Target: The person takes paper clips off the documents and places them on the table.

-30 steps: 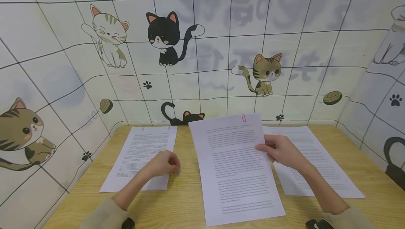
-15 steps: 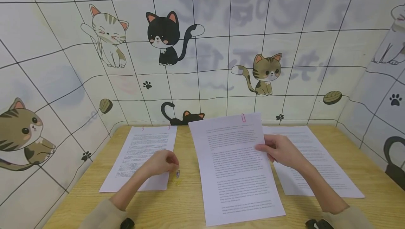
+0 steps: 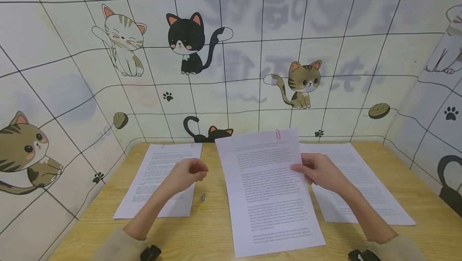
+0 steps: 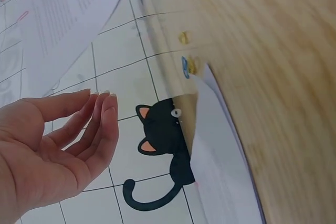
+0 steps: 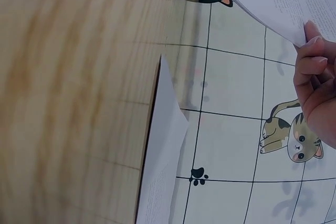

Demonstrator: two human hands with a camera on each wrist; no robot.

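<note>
My right hand (image 3: pixel 321 172) grips the right edge of a printed sheaf of paper (image 3: pixel 270 197), lifted upright with a pink paper clip (image 3: pixel 278 134) on its top edge. My left hand (image 3: pixel 185 176) hovers over the right side of the left paper stack (image 3: pixel 159 172). In the left wrist view its fingers are curled, thumb close to the fingertips; whether a small thing is pinched there cannot be seen. On the table below it lie a bluish paper clip (image 3: pixel 203 197) and something small and yellow (image 3: pixel 203 207), likely clips too.
Two pink paper clips (image 3: pixel 163 146) sit on the left stack's top edge. Another printed stack (image 3: pixel 361 189) lies at the right, partly behind the held sheaf. The wooden table (image 3: pixel 209 237) meets a cat-patterned wall covering (image 3: pixel 245 104) at the back and sides.
My left hand has risen from beside the small clips and moved away from me, leaving the bluish and yellow ones in full view on the table. The right hand and its sheaf stay still.
</note>
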